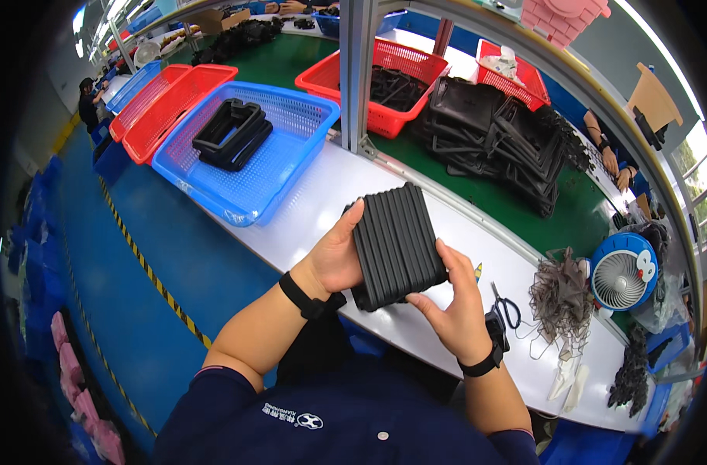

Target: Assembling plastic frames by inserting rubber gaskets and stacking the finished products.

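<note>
Between my two hands is a black, ribbed rubber bellows (400,248), roughly square, raised above the white worktop. My left hand (339,252) grips its left side, thumb along the upper edge and the other fingers hidden behind it. On the lower right corner, my right hand (455,310) closes with its thumb and fingers. Similar black rectangular rubber pieces (233,133) lie stacked in a blue plastic basket (249,198) to the left of the bellows.
Black-handled scissors (508,308), trimmed scraps (561,298) and a blue fan (623,271) are at the right. Beyond the metal post (356,77), black rubber parts (485,132) pile beside a red basket (396,120). Co-workers' hands (613,163) show at the far right.
</note>
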Tool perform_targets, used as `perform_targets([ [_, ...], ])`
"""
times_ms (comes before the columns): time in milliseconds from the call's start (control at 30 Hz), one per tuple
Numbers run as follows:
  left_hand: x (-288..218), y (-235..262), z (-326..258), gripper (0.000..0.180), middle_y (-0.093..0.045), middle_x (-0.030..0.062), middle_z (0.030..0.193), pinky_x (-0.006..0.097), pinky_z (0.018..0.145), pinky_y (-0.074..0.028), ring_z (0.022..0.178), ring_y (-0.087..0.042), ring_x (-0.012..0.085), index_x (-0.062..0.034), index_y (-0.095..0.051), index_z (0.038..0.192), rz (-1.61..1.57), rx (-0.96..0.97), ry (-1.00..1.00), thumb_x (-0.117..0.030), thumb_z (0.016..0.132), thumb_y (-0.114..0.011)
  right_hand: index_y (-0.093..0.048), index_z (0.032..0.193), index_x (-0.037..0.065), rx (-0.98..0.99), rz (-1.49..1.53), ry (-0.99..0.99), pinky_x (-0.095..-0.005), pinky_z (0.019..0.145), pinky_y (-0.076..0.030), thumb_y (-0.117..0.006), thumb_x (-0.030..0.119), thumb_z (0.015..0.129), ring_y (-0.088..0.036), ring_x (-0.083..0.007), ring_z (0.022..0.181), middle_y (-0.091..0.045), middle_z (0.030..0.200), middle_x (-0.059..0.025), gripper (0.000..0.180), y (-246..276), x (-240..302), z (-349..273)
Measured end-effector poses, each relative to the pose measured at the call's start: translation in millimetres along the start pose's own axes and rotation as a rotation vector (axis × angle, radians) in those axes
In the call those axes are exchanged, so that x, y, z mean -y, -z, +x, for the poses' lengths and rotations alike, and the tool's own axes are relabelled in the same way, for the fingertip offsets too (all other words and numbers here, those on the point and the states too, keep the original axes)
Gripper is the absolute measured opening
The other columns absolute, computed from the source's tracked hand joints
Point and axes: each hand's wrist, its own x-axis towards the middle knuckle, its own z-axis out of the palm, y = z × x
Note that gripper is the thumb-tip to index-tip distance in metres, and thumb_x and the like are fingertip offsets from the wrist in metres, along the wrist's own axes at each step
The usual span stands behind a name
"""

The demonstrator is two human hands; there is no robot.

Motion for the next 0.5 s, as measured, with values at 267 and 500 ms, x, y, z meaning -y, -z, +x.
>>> perform_targets([
  [267, 3, 18, -35, 0.108, -0.051, 0.0198, 0.143, 0.039, 0.113, -0.034, 0.134, -0.047, 0.0273, 0.0039, -0.044, 0.145, 0.869, 0.331, 0.136, -0.074, 0.076, -0.07, -0.042, 0.148, 0.003, -0.004, 0.099, -0.042, -0.0355, 0.098, -0.049, -0.083, 0.004, 0.075, -0.055, -0.0291, 0.122, -0.052, 0.137, -0.0168, 0.084, 4, -11, 2],
  [500, 0, 13, -6, 0.077, -0.059, 0.0145, 0.124, 0.037, 0.097, -0.048, 0.115, -0.057, 0.0258, -0.0002, -0.052, 0.138, 1.014, 0.524, 0.136, -0.049, 0.084, -0.078, -0.057, 0.14, 0.006, -0.006, 0.128, -0.035, -0.0328, 0.083, -0.056, -0.082, 0.002, 0.075, -0.061, -0.0251, 0.107, -0.061, 0.128, -0.0134, 0.07, 6, -7, 17],
])
